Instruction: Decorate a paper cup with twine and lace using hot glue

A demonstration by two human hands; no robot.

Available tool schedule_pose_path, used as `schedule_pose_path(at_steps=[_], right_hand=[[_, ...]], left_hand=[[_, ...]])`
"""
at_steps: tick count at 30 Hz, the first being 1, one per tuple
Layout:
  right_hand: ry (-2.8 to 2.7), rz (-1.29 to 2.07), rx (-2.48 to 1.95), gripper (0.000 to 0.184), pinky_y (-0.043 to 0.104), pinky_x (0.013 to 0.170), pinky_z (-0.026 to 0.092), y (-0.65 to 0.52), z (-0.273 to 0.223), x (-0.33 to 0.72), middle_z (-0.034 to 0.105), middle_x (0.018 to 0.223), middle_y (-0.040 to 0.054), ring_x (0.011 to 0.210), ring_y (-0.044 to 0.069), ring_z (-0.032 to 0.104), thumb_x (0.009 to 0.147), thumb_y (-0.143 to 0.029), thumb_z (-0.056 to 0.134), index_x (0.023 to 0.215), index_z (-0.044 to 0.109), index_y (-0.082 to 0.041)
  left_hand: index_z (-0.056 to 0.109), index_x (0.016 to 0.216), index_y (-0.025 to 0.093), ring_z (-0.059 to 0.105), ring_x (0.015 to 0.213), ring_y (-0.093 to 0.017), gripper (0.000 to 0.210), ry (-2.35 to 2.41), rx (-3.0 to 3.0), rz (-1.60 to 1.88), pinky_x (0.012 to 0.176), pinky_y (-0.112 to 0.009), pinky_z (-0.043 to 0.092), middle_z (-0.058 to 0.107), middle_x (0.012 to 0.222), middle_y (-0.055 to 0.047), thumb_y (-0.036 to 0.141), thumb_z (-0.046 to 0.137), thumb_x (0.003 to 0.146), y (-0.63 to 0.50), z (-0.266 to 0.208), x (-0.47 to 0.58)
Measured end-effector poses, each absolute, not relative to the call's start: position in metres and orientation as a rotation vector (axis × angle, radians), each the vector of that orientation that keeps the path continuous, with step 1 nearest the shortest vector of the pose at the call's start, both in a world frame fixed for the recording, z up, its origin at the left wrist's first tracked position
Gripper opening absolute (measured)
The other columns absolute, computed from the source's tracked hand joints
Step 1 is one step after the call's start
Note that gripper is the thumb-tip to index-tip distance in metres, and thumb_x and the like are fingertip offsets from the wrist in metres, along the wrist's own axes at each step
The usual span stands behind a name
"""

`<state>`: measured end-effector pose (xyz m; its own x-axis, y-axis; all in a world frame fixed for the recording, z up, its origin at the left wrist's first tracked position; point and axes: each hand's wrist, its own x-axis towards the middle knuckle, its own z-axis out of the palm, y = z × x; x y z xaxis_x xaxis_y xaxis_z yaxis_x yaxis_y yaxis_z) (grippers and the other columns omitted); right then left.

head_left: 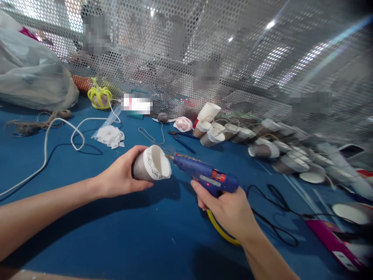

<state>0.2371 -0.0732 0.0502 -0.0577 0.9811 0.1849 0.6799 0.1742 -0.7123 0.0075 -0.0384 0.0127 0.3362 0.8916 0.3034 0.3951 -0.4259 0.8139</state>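
My left hand [124,171] is wrapped round a paper cup [142,168] covered in grey cord, with a white lace band below its rim. The cup is tilted, its open mouth facing right. In my right hand [224,208] is a blue hot glue gun [198,169] with a small red light on its side. Its nozzle points left, close to the cup's rim; whether they touch I cannot tell. A yellow piece [221,229] curves below the gun's grip.
Wrapped cups [214,137] crowd the back right. Pliers [183,142], lace [110,136] and a grey yarn ball [163,117] lie behind my hands. A white cable [46,144] runs left; a purple power strip [332,241] is at right. A perforated metal screen [175,50] closes off the back.
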Motion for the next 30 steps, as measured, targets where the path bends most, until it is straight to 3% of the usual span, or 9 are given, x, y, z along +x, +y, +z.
schedule_pose_path(at_steps=[18,24,30], right_hand=[[-1.881,0.525,-1.563,0.031,0.024,0.045,0.05,-0.067,0.042,0.247,0.055,0.038,-0.0023,0.036,0.013,0.054,0.073,-0.038,0.061,0.049,0.051,-0.022],[-1.875,0.738,-1.567,0.04,0.023,0.045,0.047,-0.069,0.051,0.248,0.052,0.038,-0.0016,0.037,0.012,0.052,0.078,-0.042,0.057,0.045,0.049,-0.021],[-1.768,1.009,-1.408,0.027,0.024,0.047,0.044,-0.061,0.054,0.256,0.048,0.037,-0.0054,0.035,0.009,0.044,0.079,-0.042,0.057,0.068,0.061,-0.017]], left_hand=[[0.04,0.115,0.018,0.056,0.097,-0.023,0.061,1.138,1.963,0.982,0.086,-0.036,0.047,0.057,0.109,-0.008,0.03,0.07,0.063,-0.038,0.014,0.006],[0.039,0.117,0.018,0.055,0.099,-0.023,0.063,1.107,1.975,0.925,0.088,-0.036,0.045,0.056,0.11,-0.007,0.03,0.07,0.063,-0.038,0.016,0.004],[0.04,0.117,0.017,0.056,0.096,-0.022,0.065,0.988,1.919,0.831,0.085,-0.034,0.047,0.056,0.106,-0.006,0.032,0.071,0.062,-0.037,0.02,0.001]])
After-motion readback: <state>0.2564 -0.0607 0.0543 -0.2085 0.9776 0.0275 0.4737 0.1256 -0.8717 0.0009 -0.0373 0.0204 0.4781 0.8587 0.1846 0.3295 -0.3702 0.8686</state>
